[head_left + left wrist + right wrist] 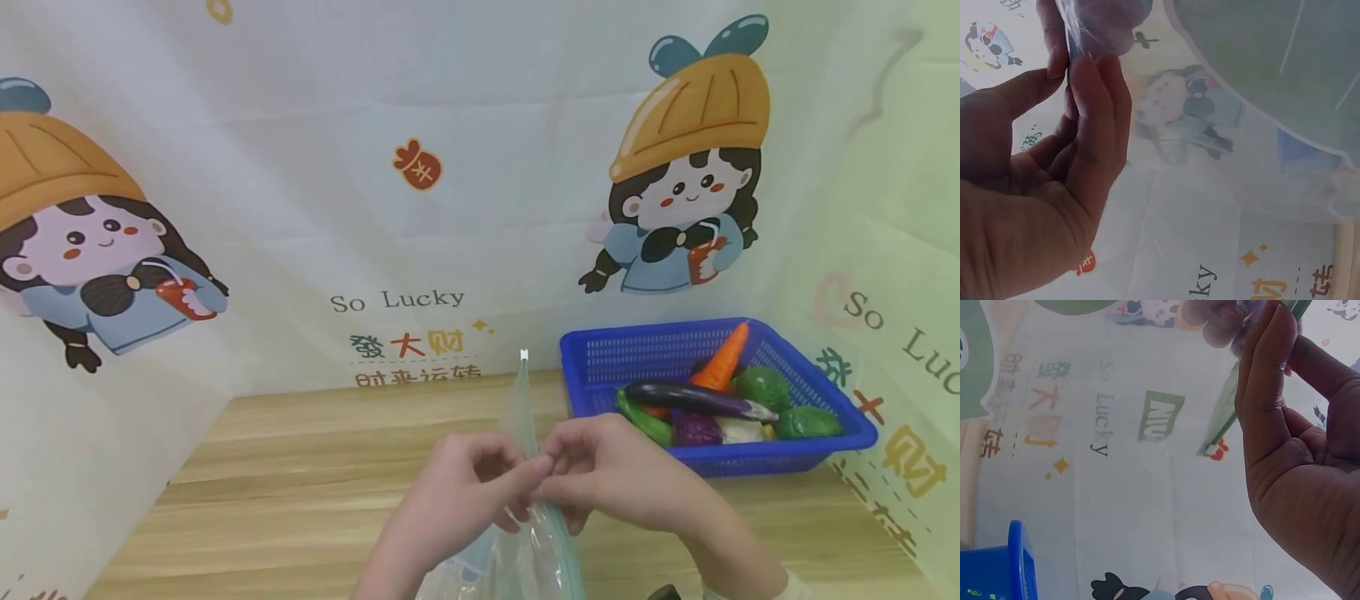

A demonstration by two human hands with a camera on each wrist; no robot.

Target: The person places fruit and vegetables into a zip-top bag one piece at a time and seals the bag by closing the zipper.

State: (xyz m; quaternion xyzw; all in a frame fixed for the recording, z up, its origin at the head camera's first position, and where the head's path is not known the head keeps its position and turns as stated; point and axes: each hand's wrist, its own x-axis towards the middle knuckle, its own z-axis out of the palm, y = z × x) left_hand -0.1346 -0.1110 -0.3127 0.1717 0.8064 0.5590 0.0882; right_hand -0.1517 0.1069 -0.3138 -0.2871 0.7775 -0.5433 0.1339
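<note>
A clear plastic zip bag (pixel 551 554) with a pale green zip strip stands upright between my two hands, low in the middle of the head view. At the far end of the strip is a small white slider (pixel 524 355). My left hand (pixel 465 492) pinches the strip between thumb and fingers. Right beside it, my right hand (pixel 618 475) pinches the same strip, the two thumbs close together. See-through film with printed green shapes fills part of both wrist views. The lower part of the bag drops out of the head view.
At the back right stands a blue plastic basket (pixel 750 460) holding an eggplant (pixel 697 398), a carrot (pixel 723 358) and several other vegetables. Under the hands lies a wood-grain tabletop (pixel 285 483). Printed cloth (pixel 487 233) hangs behind and on both sides.
</note>
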